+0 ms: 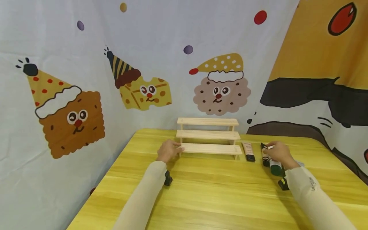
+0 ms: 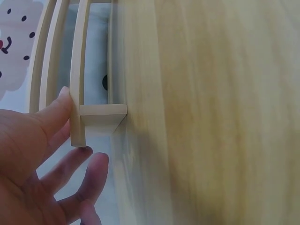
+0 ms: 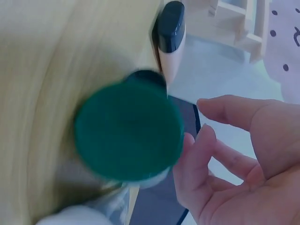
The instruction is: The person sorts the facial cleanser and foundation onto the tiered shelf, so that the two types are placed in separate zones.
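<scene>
A pale wooden three-step stand (image 1: 211,148) is on the table at the back. My left hand (image 1: 169,150) holds the left end of its lowest step; in the left wrist view the thumb (image 2: 63,96) lies against the board (image 2: 77,79) and other fingers are round its end. To the right, my right hand (image 1: 279,151) hovers over a white tube with a green cap (image 1: 276,169) and a dark tube (image 1: 265,156). In the right wrist view its thumb and fingers are apart behind the green cap (image 3: 129,133). A pink tube with a black cap (image 1: 248,151) lies beside the stand.
The yellow wood-grain table (image 1: 201,195) meets a printed cloth (image 1: 161,28) hanging behind it. Partly hidden by the right hand and sleeve, more small items lie there, among them a white round-ended one (image 3: 75,216) at the right wrist view's bottom edge.
</scene>
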`<state>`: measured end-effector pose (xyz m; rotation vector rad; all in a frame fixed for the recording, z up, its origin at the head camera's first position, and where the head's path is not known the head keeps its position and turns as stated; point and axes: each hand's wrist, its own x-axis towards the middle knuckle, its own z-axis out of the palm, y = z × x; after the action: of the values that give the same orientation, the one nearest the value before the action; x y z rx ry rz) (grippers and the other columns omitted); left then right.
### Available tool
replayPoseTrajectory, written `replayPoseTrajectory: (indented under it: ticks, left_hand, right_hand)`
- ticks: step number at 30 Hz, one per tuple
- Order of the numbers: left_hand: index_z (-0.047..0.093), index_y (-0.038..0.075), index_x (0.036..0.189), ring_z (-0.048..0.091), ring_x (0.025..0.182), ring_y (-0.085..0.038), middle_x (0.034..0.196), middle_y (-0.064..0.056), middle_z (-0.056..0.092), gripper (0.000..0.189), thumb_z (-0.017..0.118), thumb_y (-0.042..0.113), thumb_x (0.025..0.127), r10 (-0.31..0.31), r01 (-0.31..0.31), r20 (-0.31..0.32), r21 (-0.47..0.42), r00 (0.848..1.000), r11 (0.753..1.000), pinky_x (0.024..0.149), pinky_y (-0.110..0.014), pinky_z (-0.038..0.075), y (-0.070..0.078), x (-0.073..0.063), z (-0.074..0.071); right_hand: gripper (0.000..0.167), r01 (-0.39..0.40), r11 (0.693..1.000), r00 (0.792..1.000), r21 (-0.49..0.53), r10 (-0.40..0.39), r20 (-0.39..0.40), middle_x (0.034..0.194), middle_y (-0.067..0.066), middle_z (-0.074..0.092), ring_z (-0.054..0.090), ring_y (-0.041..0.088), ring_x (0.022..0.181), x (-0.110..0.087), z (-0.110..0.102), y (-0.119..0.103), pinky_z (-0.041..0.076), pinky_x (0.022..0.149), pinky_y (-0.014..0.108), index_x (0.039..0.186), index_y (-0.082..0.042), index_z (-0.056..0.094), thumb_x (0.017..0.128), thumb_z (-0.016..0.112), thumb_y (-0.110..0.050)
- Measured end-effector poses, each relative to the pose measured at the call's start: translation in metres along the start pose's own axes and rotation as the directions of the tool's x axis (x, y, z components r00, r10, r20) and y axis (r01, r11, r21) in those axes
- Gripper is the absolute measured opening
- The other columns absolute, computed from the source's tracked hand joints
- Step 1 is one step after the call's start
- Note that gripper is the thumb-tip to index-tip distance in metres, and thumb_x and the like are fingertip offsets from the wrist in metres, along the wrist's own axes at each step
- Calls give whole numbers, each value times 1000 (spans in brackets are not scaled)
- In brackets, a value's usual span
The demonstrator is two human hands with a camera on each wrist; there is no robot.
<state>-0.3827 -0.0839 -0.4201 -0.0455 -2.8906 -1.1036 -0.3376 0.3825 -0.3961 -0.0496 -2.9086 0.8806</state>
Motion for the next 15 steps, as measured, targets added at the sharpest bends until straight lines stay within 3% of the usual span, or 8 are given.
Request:
replayPoseTrajectory:
  ticks: [2, 9, 15]
  left_hand:
    - [76, 25, 117, 32, 48, -12, 128, -4, 67, 36, 76, 44, 86, 3, -3, -1, -2, 1000, 1000, 44, -27, 26, 1, 1, 0]
    - [75, 25, 117, 35, 49, -13, 129, -1, 66, 35, 76, 44, 87, -7, 7, 16, -4, 1000, 1000, 46, -28, 30, 2, 1, 1]
    - [76, 25, 116, 34, 48, -11, 126, -1, 68, 35, 76, 44, 86, -2, 2, 2, 10, 1000, 1000, 46, -27, 29, 0, 3, 2]
  right_hand:
    - [54, -2, 1000, 1000, 2, 2, -2, 101, 33, 67, 66, 21, 60, -1, -4, 6, 55, 56, 36, 128, 22, 49, 92, 65, -16]
    - [61, -49, 997, 998, -51, 52, 43, 107, 35, 64, 62, 24, 68, -9, -17, 20, 53, 62, 41, 128, 22, 48, 89, 68, -19]
    - [70, -84, 996, 992, -18, 85, 89, 78, 17, 67, 62, 20, 59, -8, -18, 24, 53, 56, 36, 127, 26, 44, 88, 72, -25]
